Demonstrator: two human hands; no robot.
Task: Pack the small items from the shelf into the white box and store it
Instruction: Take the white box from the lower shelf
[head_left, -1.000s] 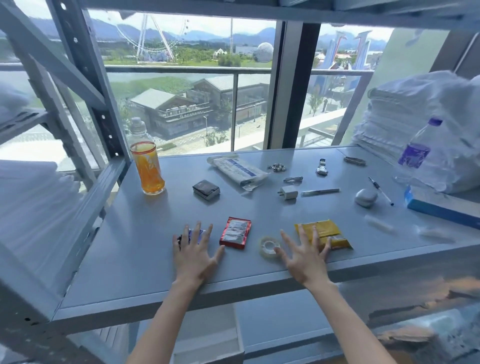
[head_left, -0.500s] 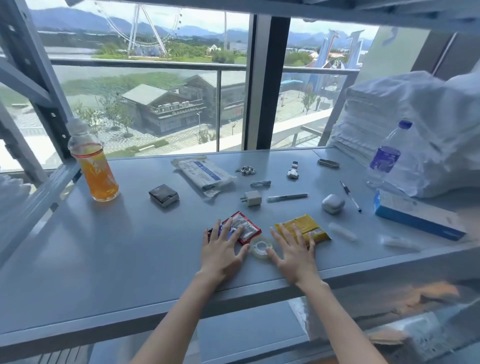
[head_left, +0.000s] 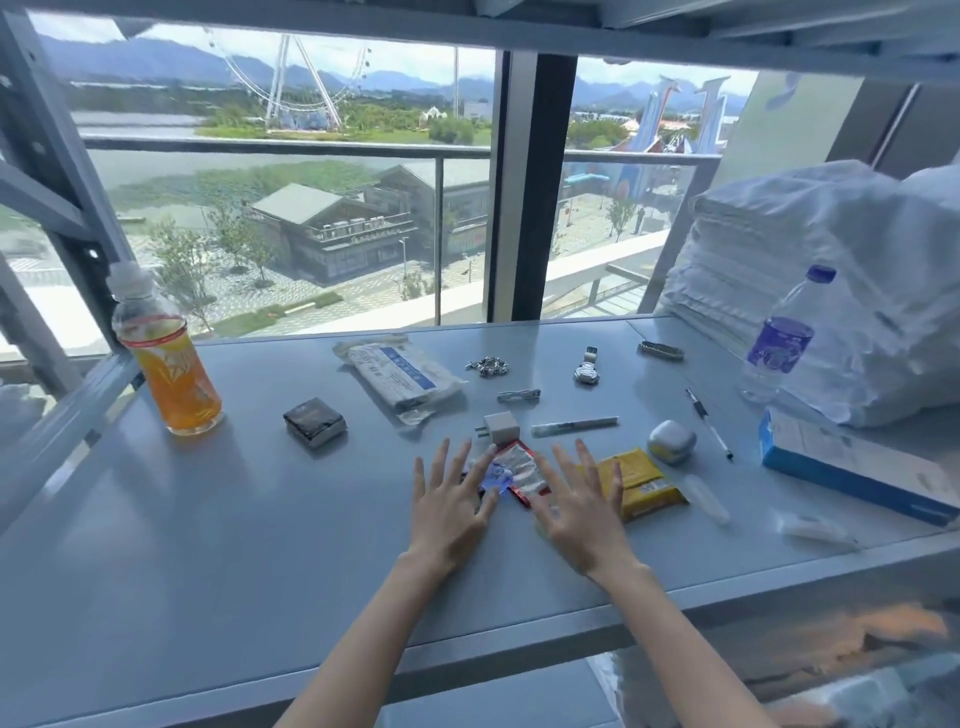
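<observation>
Small items lie scattered on the grey shelf (head_left: 208, 519). My left hand (head_left: 452, 506) lies flat with spread fingers, its fingertips over a small blue item (head_left: 493, 475). My right hand (head_left: 579, 506) lies flat beside it, partly over a yellow packet (head_left: 644, 483). A red and silver sachet (head_left: 522, 470) sits between the two hands. A white charger plug (head_left: 500, 427), a white pen (head_left: 574, 426), a grey earbud case (head_left: 671, 440), a black wallet (head_left: 314, 421), a watch (head_left: 587, 370), a chain (head_left: 487, 366) and a clip (head_left: 518, 396) lie farther back. No white box shows.
An orange drink bottle (head_left: 171, 364) stands at the back left, a water bottle (head_left: 779, 338) at the right. A blue and white carton (head_left: 852, 465) and stacked white bags (head_left: 831, 270) fill the right side. A medical packet (head_left: 400, 374) lies mid-back. A black pen (head_left: 707, 422) lies right.
Both hands have slid together, pushing the blue item, red sachet and yellow packet toward each other. The tape roll is now hidden under my right hand. The view shifted right.
</observation>
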